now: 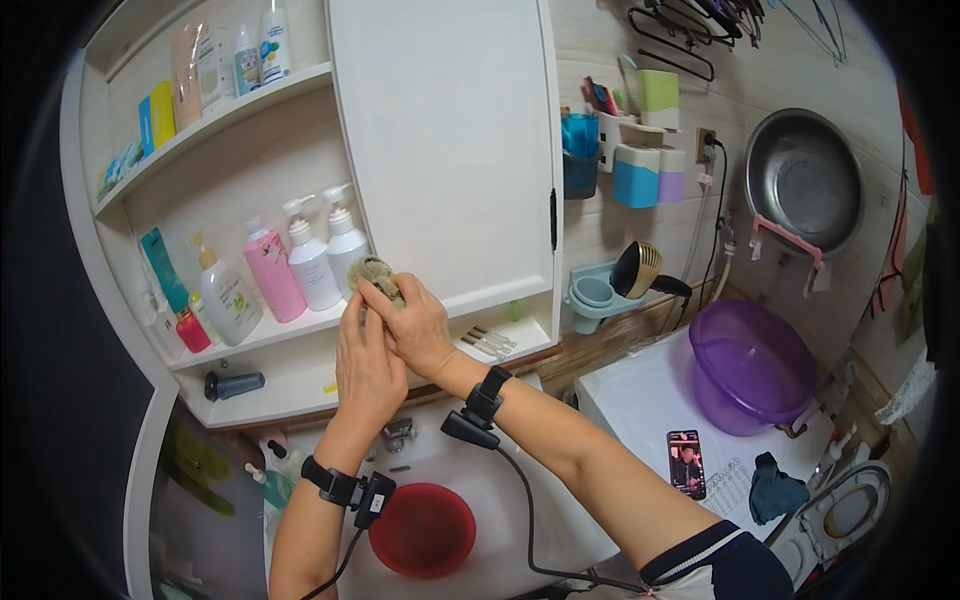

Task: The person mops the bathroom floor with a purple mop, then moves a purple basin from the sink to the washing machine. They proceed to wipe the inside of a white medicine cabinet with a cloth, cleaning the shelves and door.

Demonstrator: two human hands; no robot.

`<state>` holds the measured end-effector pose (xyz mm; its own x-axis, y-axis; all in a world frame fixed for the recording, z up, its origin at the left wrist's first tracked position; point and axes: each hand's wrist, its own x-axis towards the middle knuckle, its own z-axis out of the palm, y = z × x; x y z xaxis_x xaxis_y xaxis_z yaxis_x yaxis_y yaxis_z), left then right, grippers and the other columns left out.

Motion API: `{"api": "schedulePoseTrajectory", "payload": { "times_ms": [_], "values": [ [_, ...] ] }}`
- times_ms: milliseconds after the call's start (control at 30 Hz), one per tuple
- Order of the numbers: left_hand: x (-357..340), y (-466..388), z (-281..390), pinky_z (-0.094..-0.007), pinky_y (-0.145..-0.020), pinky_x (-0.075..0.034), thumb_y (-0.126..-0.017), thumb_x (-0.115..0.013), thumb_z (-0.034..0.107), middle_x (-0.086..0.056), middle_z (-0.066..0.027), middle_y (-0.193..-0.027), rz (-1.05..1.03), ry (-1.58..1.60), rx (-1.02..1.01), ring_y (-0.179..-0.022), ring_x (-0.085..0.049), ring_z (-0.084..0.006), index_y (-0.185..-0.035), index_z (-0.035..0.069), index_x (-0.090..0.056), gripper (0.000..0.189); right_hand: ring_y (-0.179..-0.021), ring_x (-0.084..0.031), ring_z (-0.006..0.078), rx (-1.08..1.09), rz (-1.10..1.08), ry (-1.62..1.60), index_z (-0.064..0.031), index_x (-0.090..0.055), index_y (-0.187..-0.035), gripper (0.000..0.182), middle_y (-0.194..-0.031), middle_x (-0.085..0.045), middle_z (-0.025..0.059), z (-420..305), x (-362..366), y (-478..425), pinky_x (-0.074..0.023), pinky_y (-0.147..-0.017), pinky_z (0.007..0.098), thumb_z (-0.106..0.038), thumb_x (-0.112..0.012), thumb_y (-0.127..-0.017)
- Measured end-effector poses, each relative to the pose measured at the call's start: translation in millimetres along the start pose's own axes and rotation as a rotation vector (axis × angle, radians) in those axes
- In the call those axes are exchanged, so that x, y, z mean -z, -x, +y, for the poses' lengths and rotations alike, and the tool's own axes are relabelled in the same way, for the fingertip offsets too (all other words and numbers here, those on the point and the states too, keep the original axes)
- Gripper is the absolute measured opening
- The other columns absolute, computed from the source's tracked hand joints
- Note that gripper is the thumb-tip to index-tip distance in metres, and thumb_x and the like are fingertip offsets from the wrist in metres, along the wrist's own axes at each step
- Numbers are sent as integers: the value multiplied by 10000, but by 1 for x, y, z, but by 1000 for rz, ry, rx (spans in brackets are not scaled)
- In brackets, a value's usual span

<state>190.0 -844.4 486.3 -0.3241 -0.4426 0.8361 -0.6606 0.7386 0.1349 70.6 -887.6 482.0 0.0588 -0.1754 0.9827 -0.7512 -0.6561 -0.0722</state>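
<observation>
A bunched grey-green cloth (373, 276) is pressed between my two hands, in front of the cabinet's lower open shelf. My right hand (421, 326) grips it from the right, with thumb and fingers over the folds. On the left, my left hand (370, 379) lies against the right one with its fingers raised to the cloth's lower side; part of its grip is hidden. Just behind the cloth stand two white pump bottles (313, 262) and a pink bottle (275, 274). A lotion pump bottle (229, 296) is farther left.
Below my forearms a red basin (422, 531) sits in the white sink (510, 517). To the right, a white-covered surface (630, 390) bears a purple basin (742, 375), a phone (686, 465) and a dark cloth (776, 489). A hair dryer (637, 270) hangs in a wall holder.
</observation>
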Motion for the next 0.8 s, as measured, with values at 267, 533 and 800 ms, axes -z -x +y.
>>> {"api": "schedulePoseTrajectory", "payload": {
  "times_ms": [267,533,800],
  "values": [
    [-16,-44,22,-492,-1094,-259,-697,-542,-26,-276,-280,-1414,39,-85,-80,-1296,-299,-461,-1396,-68,-289,744,-785,-564,288,148,15,80,-165,-619,-1122,379,-887,-526,95,38,31,-51,-495,-643,380,-157,-670,-746],
    [11,-186,25,-470,-1100,-259,-702,-551,-12,-342,-245,-1393,421,-234,-300,-1297,-317,-427,-1368,-57,-359,695,-827,-547,274,313,279,170,-142,-601,-1010,250,-890,-525,84,48,53,-198,-460,-639,379,-147,-618,-761],
    [21,-250,38,-457,-1100,-279,-715,-640,46,-373,-205,-1386,430,-365,-372,-1319,-325,-392,-1356,-3,-397,687,-904,-471,290,387,294,277,-102,-602,-980,245,-972,-506,100,76,83,-247,-394,-772,395,-71,-605,-737]
  ]
}}
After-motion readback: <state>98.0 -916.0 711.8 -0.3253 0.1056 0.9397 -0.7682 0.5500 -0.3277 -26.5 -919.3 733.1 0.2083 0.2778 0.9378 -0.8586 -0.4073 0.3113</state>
